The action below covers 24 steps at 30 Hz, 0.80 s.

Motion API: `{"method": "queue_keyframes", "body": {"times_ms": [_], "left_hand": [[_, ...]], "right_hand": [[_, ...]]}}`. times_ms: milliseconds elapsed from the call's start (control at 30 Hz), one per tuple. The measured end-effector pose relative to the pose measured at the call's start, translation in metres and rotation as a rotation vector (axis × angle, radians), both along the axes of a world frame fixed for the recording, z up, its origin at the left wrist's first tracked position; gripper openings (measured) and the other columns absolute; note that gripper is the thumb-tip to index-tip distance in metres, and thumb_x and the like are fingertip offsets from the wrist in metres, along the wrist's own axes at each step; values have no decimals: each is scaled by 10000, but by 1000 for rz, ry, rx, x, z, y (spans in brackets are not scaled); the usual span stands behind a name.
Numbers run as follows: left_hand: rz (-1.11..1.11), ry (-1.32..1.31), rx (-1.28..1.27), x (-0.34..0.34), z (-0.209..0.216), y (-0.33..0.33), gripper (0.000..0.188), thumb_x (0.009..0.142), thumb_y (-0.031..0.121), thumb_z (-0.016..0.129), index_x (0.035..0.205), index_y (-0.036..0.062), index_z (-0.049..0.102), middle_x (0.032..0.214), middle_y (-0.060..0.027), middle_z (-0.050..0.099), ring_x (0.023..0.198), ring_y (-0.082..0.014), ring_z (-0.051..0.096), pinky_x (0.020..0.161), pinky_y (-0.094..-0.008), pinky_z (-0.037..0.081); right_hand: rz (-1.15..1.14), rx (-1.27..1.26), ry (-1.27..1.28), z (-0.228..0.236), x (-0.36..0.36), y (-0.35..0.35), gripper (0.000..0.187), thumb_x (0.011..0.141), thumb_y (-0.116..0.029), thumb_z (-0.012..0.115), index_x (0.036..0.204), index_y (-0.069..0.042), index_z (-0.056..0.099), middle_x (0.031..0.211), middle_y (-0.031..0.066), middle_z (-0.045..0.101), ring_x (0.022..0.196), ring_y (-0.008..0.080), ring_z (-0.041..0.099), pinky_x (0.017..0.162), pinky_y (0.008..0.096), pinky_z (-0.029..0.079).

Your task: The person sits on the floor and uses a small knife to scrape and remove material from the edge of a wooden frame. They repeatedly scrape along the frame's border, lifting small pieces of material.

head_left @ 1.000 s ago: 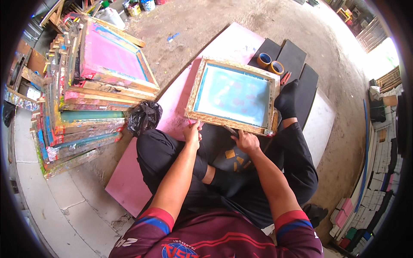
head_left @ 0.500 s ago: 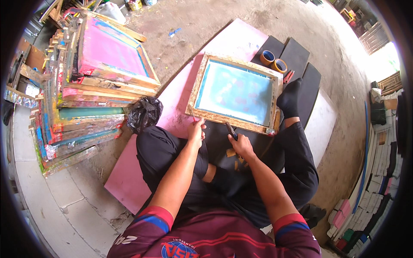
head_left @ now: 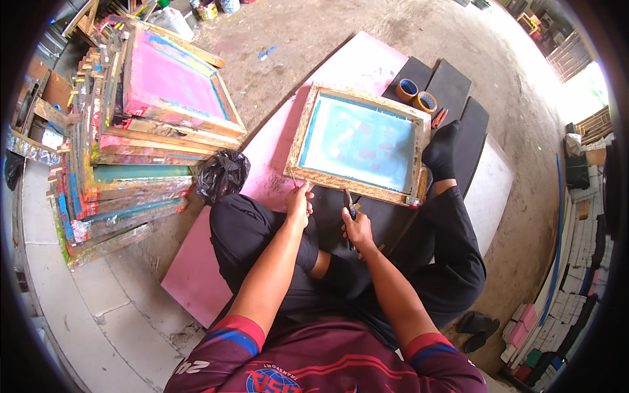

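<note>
A wooden screen-printing frame with pale blue mesh lies before me across the boards, its near edge toward my hands. My left hand is closed at its near left corner. A thin rod-like tool rises from these fingers against the wood; its exact kind is too small to tell. Just below the near edge, my right hand grips a pair of pliers with dark handles, jaws pointing away from me. The jaws are close to the frame; I cannot tell whether they touch it.
Two tape rolls and a red-handled tool lie beyond the frame's right corner. My socked foot is beside its right side. Stacked printing frames stand at left, with a black plastic bag nearby.
My right hand has shifted slightly left and turned, so the pliers stand straighter. My left hand keeps its place at the corner with the thin tool.
</note>
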<state>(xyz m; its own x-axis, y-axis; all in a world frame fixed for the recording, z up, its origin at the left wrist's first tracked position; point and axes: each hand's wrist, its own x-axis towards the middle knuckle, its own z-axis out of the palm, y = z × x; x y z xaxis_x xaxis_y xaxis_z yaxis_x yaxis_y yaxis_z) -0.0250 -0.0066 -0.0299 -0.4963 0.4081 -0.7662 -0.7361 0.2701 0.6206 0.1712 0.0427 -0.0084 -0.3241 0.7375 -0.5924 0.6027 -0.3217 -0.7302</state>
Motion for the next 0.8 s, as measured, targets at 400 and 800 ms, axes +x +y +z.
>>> {"method": "queue_keyframes", "body": {"times_ms": [400,800], "left_hand": [[21,84,32,5,3,5,334,942,356,734,1054,70,603,888,-65,696,371,-91,433,345,-264,325],[46,2,4,1,11,1,379,929,424,740,1167,149,634,720,12,583,403,-84,448,386,-256,346]], "right_hand": [[-149,-432,269,-2,2,10,498,1035,-508,530,975,-20,607,732,95,645,565,229,642,525,376,515],[-347,-294,221,-18,-31,-21,488,1027,-514,529,973,-37,612,734,109,657,553,219,644,508,377,527]]}}
